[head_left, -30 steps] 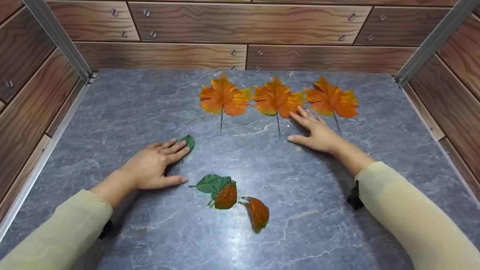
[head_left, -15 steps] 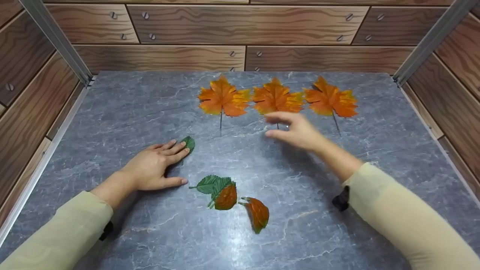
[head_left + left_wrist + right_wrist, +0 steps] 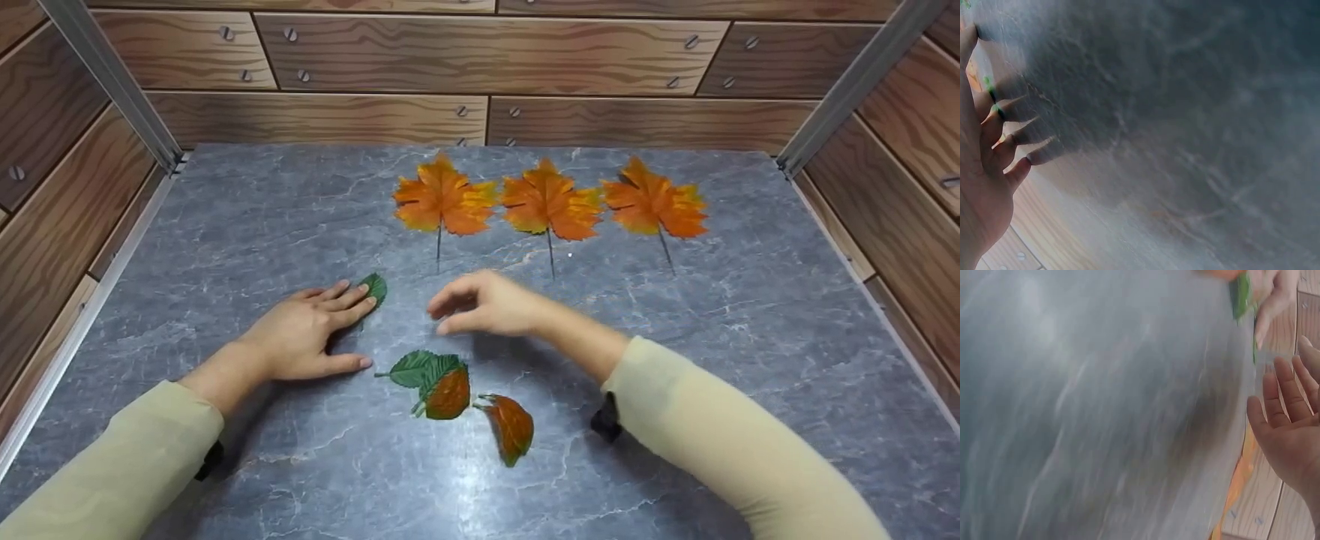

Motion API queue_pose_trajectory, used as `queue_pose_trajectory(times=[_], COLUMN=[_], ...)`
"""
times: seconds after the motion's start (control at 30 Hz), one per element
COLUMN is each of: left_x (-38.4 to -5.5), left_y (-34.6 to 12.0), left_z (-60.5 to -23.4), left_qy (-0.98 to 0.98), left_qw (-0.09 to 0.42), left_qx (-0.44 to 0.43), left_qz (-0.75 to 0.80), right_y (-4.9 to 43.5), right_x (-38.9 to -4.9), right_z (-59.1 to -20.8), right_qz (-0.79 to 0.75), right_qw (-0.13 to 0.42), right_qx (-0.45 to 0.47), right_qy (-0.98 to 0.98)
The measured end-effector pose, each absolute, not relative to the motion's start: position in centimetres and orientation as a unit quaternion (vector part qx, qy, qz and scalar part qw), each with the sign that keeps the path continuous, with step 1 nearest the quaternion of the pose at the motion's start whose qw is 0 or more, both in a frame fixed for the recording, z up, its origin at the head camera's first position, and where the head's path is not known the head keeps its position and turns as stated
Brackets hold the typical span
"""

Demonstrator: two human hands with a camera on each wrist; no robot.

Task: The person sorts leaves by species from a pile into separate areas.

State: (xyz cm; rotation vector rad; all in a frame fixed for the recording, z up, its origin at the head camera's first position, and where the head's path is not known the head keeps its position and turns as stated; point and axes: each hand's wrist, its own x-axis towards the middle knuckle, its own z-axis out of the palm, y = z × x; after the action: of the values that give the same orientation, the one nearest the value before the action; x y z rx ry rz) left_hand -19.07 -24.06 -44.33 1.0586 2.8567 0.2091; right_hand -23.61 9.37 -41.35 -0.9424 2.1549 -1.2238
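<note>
My left hand (image 3: 304, 334) lies on the tabletop at the left, fingers straight. Its fingertips rest on a green leaf (image 3: 376, 286), covering part of it. In the left wrist view the same hand (image 3: 988, 191) shows at the left edge. My right hand (image 3: 491, 304) is over the middle of the table, fingers loosely bent and holding nothing. Just below it in the head view lies a small pile of green leaves (image 3: 409, 370) with a reddish-brown leaf (image 3: 448, 395) on top. The right wrist view shows the right hand's (image 3: 1297, 444) bare palm.
Three orange maple leaves stand in a row at the back: left leaf (image 3: 442, 199), middle leaf (image 3: 550, 202), right leaf (image 3: 655, 201), stems pointing toward me. More reddish-brown leaves (image 3: 513, 429) lie right of the pile. Wood-patterned walls (image 3: 375, 52) enclose the grey marbled table (image 3: 262, 202).
My right hand has moved left and toward me, from beside the middle maple leaf to above the leaf pile, its fingers bending. My left hand has stayed on the green leaf.
</note>
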Motion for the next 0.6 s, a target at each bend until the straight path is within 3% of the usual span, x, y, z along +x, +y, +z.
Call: queue_pose_trajectory(times=[0.27, 0.6], left_x=[-19.0, -19.0], left_y=[-23.9, -24.0], left_z=[-44.4, -44.2], left_qy=[0.935, 0.935], left_qw=[0.045, 0.043], left_qx=[0.343, 0.345], left_qz=[0.072, 0.070], right_y=[7.1, 6.7], right_x=[-22.7, -22.7], right_z=[-42.6, -43.0], right_qz=[-0.410, -0.365], right_qw=[0.297, 0.274], right_qx=[-0.378, -0.431], right_qy=[0.775, 0.778])
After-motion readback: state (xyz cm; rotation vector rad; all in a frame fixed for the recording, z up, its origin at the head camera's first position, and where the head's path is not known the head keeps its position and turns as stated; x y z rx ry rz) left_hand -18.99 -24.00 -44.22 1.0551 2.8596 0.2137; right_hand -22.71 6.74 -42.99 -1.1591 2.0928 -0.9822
